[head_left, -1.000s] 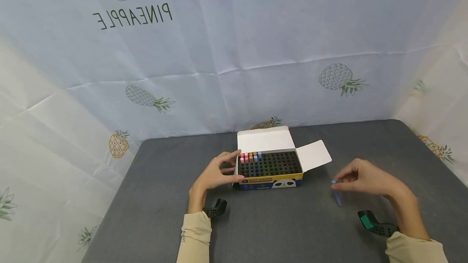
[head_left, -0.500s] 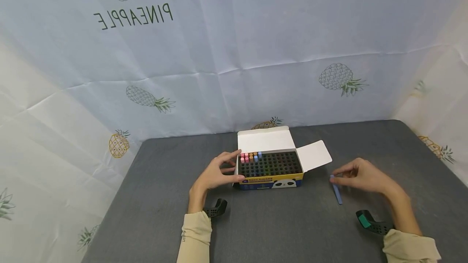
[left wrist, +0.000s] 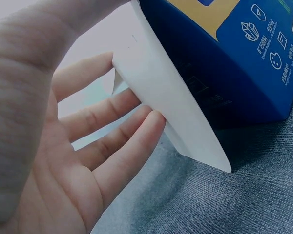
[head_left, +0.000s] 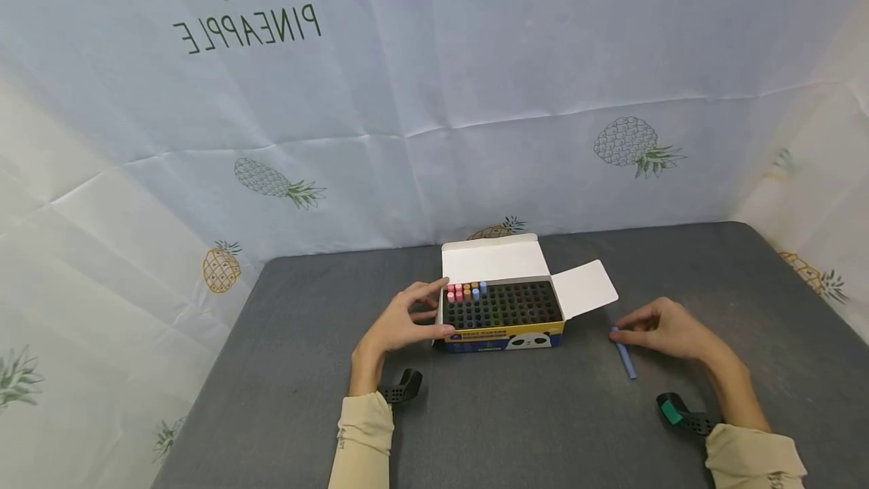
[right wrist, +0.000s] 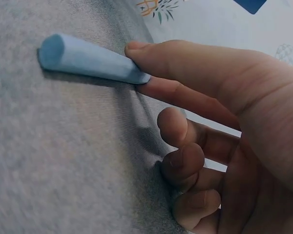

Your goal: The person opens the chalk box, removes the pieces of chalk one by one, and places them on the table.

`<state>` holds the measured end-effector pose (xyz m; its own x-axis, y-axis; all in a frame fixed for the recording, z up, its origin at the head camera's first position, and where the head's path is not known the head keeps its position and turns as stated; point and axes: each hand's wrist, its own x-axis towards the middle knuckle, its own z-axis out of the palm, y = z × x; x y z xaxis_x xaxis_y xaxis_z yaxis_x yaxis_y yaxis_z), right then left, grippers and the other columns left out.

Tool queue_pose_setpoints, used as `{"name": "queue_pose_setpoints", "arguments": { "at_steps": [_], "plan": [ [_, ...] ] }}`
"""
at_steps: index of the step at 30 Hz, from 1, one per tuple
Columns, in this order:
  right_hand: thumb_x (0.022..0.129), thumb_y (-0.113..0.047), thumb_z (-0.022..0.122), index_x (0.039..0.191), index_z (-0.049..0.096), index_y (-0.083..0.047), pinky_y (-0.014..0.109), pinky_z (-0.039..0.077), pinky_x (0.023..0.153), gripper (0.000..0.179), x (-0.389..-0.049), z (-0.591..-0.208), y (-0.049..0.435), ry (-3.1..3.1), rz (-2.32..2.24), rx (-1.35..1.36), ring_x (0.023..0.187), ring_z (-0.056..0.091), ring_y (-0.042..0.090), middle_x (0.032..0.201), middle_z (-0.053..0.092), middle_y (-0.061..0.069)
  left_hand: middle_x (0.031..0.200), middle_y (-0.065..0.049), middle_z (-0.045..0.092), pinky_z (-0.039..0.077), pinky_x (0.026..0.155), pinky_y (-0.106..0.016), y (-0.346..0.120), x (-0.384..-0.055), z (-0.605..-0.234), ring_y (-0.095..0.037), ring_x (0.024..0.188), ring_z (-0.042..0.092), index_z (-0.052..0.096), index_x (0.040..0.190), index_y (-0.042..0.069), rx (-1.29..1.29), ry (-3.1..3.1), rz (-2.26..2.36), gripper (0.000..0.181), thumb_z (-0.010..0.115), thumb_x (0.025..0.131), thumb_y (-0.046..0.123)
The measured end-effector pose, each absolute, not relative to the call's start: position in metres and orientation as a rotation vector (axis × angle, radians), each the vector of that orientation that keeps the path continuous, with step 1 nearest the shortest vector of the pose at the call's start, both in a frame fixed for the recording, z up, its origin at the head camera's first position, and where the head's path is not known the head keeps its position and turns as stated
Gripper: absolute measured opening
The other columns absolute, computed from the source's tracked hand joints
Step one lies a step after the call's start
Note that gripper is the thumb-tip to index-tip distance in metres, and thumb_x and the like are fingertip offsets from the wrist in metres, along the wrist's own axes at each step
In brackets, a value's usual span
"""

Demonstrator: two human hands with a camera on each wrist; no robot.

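Observation:
An open carton of chalk (head_left: 519, 341), blue and yellow with a panda on its front, stands on the table. My left hand (head_left: 400, 323) holds its left end, thumb at the front corner and index finger at the back one. In the left wrist view, its other fingers touch a white side flap (left wrist: 171, 97). Away to the right, my right hand (head_left: 668, 332) pinches the far end of a blue chalk stick (right wrist: 88, 58) between thumb and index finger. The stick lies along the tabletop, its near end toward me, while the remaining fingers are curled beneath the palm.
Inside the carton, a black holder (head_left: 523, 312) has rows of round holes; pink, orange and blue chalks (head_left: 465, 291) fill its back left corner. The lid (head_left: 495, 259) and right flap (head_left: 584, 289) stand open. A pineapple-print cloth (head_left: 421, 119) hangs behind the dark table (head_left: 285, 368).
My right hand has moved slightly left, and the blue chalk's far end has shifted left with it. The left hand and carton have stayed put.

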<state>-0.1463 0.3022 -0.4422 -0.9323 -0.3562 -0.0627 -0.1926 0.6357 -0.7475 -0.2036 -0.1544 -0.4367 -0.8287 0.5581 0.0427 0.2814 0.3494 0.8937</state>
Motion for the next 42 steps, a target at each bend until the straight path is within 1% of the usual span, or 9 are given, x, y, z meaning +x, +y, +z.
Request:
{"name": "queue_pose_setpoints", "arguments": {
  "at_steps": [3, 6, 9, 14, 21, 28, 34, 39, 42],
  "plan": [
    [0.091, -0.020, 0.078, 0.106, 0.080, 0.001, 0.019, 0.035, 0.049, 0.026, -0.145, -0.442, 0.302, 2.674, -1.155, -0.396, 0.056, 0.037, -0.002, 0.060, 0.059, -0.013, 0.131, -0.014, 0.053, 0.057, 0.109, -0.045, -0.154, -0.203, -0.436, -0.028, 0.121, 0.054, 0.043, 0.157, 0.021, 0.745, 2.344, 1.468, 0.080, 0.083, 0.088, 0.020],
    [0.090, -0.022, 0.079, 0.106, 0.080, 0.000, 0.019, 0.035, 0.050, 0.027, -0.145, -0.441, 0.301, 2.690, -1.139, -0.363, 0.058, 0.040, -0.002, 0.066, 0.068, -0.009, 0.131, -0.013, 0.054, 0.057, 0.108, -0.045, -0.154, -0.204, -0.436, -0.028, 0.121, 0.055, 0.043, 0.157, 0.021, 0.741, 2.347, 1.462, 0.080, 0.083, 0.088, 0.021],
    [0.089, -0.023, 0.079, 0.105, 0.080, 0.000, 0.019, 0.035, 0.050, 0.027, -0.144, -0.441, 0.300, 2.700, -1.131, -0.350, 0.059, 0.041, -0.001, 0.069, 0.071, -0.006, 0.130, -0.013, 0.054, 0.057, 0.108, -0.045, -0.154, -0.204, -0.436, -0.028, 0.121, 0.055, 0.043, 0.157, 0.022, 0.741, 2.351, 1.460, 0.080, 0.083, 0.088, 0.021],
    [0.090, -0.021, 0.079, 0.107, 0.079, 0.000, 0.019, 0.035, 0.049, 0.027, -0.145, -0.441, 0.300, 2.689, -1.135, -0.356, 0.056, 0.039, -0.001, 0.064, 0.065, -0.007, 0.132, -0.013, 0.054, 0.057, 0.108, -0.045, -0.154, -0.204, -0.436, -0.027, 0.120, 0.055, 0.043, 0.157, 0.022, 0.740, 2.353, 1.460, 0.081, 0.083, 0.087, 0.020],
    [0.091, -0.021, 0.078, 0.108, 0.078, 0.001, 0.020, 0.036, 0.050, 0.028, -0.144, -0.440, 0.300, 2.682, -1.139, -0.362, 0.056, 0.040, -0.001, 0.062, 0.061, -0.009, 0.132, -0.014, 0.054, 0.057, 0.108, -0.045, -0.154, -0.203, -0.435, -0.027, 0.120, 0.055, 0.043, 0.157, 0.021, 0.754, 2.351, 1.466, 0.080, 0.083, 0.088, 0.021],
    [0.090, -0.022, 0.079, 0.108, 0.078, 0.001, 0.020, 0.033, 0.046, 0.029, -0.144, -0.438, 0.301, 2.742, -1.193, -0.340, 0.052, 0.035, -0.002, 0.060, 0.052, -0.013, 0.133, -0.013, 0.054, 0.057, 0.108, -0.044, -0.154, -0.204, -0.436, -0.026, 0.120, 0.054, 0.043, 0.157, 0.021, 0.753, 2.342, 1.473, 0.080, 0.083, 0.088, 0.021],
    [0.089, -0.013, 0.079, 0.113, 0.075, 0.007, 0.022, 0.037, 0.045, 0.031, -0.141, -0.434, 0.304, 2.791, -1.323, -0.379, 0.052, 0.041, -0.001, 0.065, 0.062, -0.005, 0.133, -0.014, 0.054, 0.057, 0.108, -0.045, -0.155, -0.204, -0.436, -0.026, 0.119, 0.054, 0.043, 0.158, 0.021, 0.749, 2.341, 1.467, 0.080, 0.083, 0.088, 0.022],
    [0.091, -0.010, 0.077, 0.119, 0.071, 0.009, 0.026, 0.039, 0.045, 0.035, -0.139, -0.425, 0.305, 2.816, -1.421, -0.380, 0.051, 0.045, 0.005, 0.065, 0.061, 0.001, 0.131, -0.013, 0.054, 0.057, 0.108, -0.045, -0.155, -0.205, -0.436, -0.026, 0.119, 0.054, 0.043, 0.157, 0.021, 0.749, 2.345, 1.465, 0.081, 0.083, 0.088, 0.022],
    [0.092, -0.010, 0.076, 0.122, 0.070, 0.008, 0.029, 0.038, 0.045, 0.036, -0.137, -0.417, 0.308, 2.820, -1.478, -0.356, 0.052, 0.046, 0.010, 0.067, 0.061, 0.001, 0.130, -0.013, 0.055, 0.057, 0.108, -0.044, -0.155, -0.206, -0.437, -0.025, 0.119, 0.054, 0.043, 0.158, 0.021, 0.754, 2.349, 1.462, 0.081, 0.083, 0.088, 0.021]
  ]
}}
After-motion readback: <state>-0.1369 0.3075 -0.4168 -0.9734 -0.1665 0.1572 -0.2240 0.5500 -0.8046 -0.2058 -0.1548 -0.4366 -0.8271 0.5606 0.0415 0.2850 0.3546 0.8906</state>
